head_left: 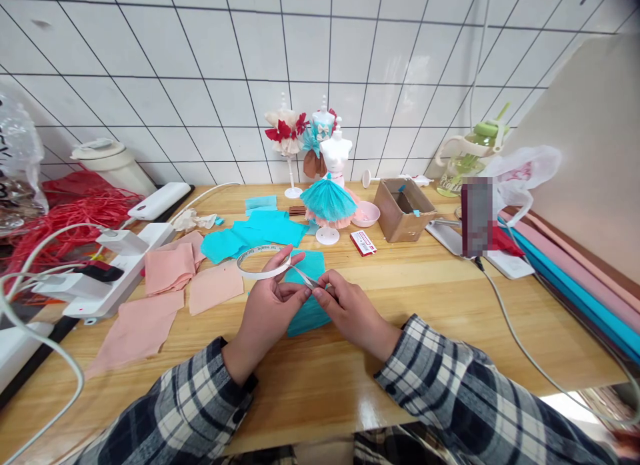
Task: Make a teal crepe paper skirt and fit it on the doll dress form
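A roll of white tape [263,274] hangs around the fingers of my left hand [273,305], whose thumb and fingertips are pinched near the tape's loose strip. My right hand [353,312] pinches the end of that strip [303,276], close to the left fingertips. Beneath both hands lies a turquoise paper piece [310,316] on the wooden table [430,358]. More turquoise sheets [260,233] are spread behind the left hand, and peach pieces [215,288] lie to its left. A small white mannequin [336,152] in a turquoise and peach skirt stands behind the hands.
Two more dressed mannequins [290,135] stand by the tiled wall. Right of centre are a pink bowl [367,214], a small red-and-white box [363,243], a cardboard box [404,212] and a phone [477,217]. A power strip [120,272] with cables and red shredded paper [75,212] occupy the left.
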`<state>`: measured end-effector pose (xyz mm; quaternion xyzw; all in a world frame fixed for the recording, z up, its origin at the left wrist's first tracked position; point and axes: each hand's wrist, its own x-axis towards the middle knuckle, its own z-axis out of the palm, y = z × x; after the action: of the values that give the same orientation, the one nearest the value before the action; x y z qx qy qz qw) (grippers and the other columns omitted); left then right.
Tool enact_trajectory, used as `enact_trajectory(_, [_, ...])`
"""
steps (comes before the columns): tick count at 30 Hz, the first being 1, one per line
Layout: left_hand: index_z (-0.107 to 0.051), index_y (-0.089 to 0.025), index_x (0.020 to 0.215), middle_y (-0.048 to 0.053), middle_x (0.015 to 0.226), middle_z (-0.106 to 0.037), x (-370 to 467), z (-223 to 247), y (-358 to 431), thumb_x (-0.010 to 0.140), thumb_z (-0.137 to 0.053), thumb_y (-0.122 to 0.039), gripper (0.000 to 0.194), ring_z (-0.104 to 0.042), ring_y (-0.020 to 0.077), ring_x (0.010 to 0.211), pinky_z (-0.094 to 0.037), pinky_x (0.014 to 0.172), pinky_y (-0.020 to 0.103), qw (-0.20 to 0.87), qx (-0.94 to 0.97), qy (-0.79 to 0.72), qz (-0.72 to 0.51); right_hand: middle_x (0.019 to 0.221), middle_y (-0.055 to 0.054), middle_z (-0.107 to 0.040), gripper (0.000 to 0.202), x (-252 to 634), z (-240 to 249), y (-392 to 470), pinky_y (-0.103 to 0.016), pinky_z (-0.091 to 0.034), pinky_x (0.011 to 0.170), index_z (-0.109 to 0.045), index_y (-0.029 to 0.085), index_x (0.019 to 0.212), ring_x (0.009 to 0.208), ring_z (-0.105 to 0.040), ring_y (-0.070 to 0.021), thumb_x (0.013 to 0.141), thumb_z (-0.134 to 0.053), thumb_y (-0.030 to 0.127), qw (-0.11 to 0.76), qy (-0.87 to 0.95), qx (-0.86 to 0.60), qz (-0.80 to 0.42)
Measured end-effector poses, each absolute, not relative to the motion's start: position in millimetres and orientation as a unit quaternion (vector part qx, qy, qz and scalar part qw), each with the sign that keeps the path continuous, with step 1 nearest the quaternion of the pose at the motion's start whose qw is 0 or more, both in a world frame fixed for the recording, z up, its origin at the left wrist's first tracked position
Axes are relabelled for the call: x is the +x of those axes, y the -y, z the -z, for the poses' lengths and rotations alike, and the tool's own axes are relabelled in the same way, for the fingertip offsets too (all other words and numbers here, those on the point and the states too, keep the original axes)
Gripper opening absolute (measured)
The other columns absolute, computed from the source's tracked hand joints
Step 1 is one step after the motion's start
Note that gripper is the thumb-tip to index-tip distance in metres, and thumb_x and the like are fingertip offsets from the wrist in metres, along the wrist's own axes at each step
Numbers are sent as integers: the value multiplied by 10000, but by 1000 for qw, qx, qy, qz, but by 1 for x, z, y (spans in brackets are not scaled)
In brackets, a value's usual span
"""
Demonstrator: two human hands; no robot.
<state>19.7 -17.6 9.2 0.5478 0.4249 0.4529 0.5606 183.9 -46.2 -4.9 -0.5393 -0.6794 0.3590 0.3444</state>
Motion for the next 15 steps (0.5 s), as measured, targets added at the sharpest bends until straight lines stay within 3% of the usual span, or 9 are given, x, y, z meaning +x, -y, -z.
enact_trajectory(15, [-353, -283, 1440, 179, 1458, -458, 23, -12, 22, 697, -770, -235, 853, -674, 88, 651, -557, 639, 235, 561, 555, -432, -437, 594, 64, -474, 215, 183, 6, 45, -233, -280, 520, -479, 219, 905, 534, -451, -120, 953, -421, 420, 349, 665, -546, -372])
